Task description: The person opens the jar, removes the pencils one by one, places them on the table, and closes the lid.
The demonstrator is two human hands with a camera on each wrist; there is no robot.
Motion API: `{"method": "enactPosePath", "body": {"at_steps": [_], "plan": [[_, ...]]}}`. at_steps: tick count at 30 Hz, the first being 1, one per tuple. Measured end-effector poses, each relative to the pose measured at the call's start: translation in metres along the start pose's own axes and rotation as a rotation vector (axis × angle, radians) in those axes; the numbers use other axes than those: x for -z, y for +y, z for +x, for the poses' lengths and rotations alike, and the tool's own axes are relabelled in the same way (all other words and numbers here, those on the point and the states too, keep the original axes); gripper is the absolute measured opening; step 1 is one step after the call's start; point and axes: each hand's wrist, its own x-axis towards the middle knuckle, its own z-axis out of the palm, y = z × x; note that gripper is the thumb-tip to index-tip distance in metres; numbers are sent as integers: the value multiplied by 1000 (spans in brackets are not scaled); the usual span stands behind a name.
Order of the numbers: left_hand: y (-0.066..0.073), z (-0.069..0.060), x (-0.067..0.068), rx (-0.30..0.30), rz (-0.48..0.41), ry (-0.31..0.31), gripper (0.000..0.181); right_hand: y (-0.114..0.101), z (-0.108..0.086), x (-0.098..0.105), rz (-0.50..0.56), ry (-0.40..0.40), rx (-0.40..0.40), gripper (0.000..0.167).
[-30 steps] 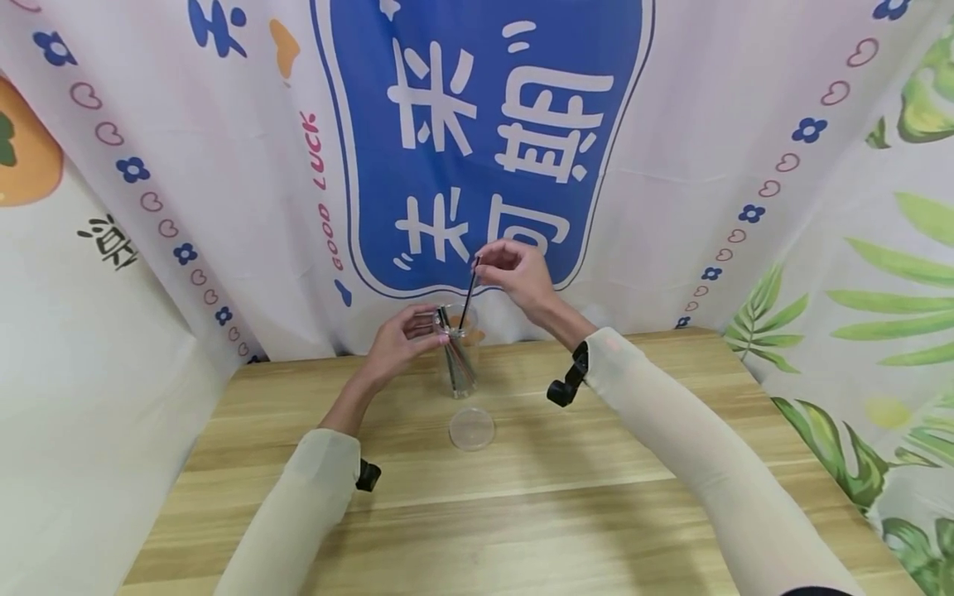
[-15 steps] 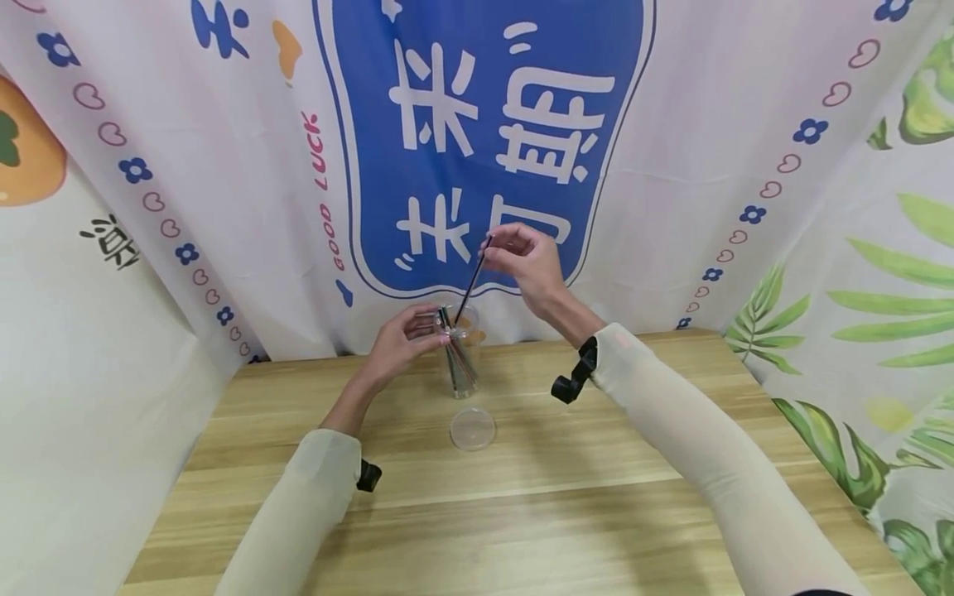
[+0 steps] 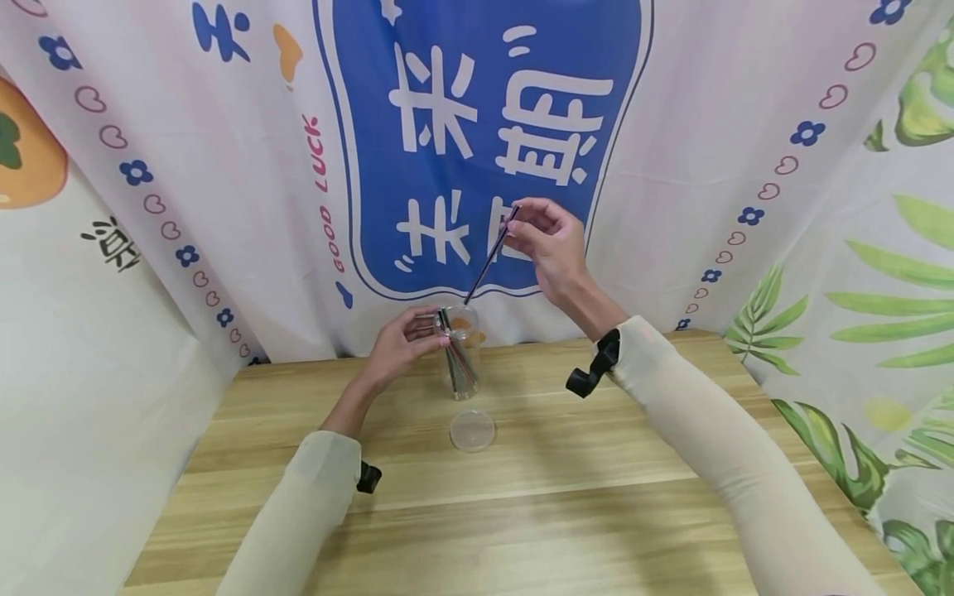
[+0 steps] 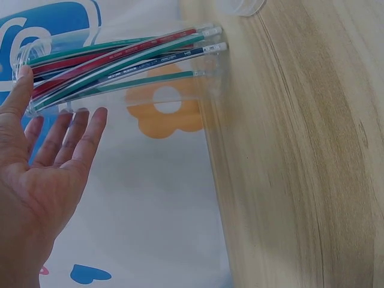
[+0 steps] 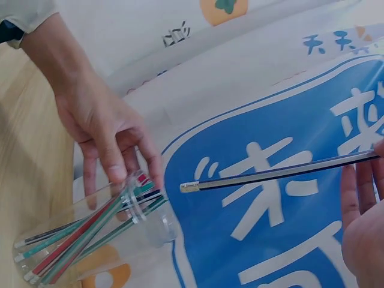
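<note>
1. Pencil [image 3: 489,258], dark, is hanging tilted in the air, its pale-tipped end pointing down just clear of the jar [image 5: 157,227].
2. Change we're logging: half a second ago that end was dipping into the jar's mouth; now the right hand [image 3: 551,244] is drawing it up and rightward, out.
3. We're seeing the two hands apart: right pinching near the pencil's upper end, left hand [image 3: 402,343] curling thumb and fingers round the rim.
4. We're judging this pencil's withdrawal as basically done; other pencils [image 5: 77,235] are leaning inside.
5. Round lid [image 3: 473,430] is lying on the table [image 3: 566,513], near the jar.
</note>
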Motion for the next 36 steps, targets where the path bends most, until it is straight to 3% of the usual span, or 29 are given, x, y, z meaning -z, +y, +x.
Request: {"method": "enactPosePath", "body": {"at_steps": [8,21,36], "plan": [[0,0,0,-1,-17,-2,63,-16,-5,7,-18,0,10,22],[2,-2,0,1,4,-4,63,-16,-15,34,-124,-23,-89,36],[-2,0,1,-1,18,-1,62,15,-39,79,-226,-21,-339,32]]}}
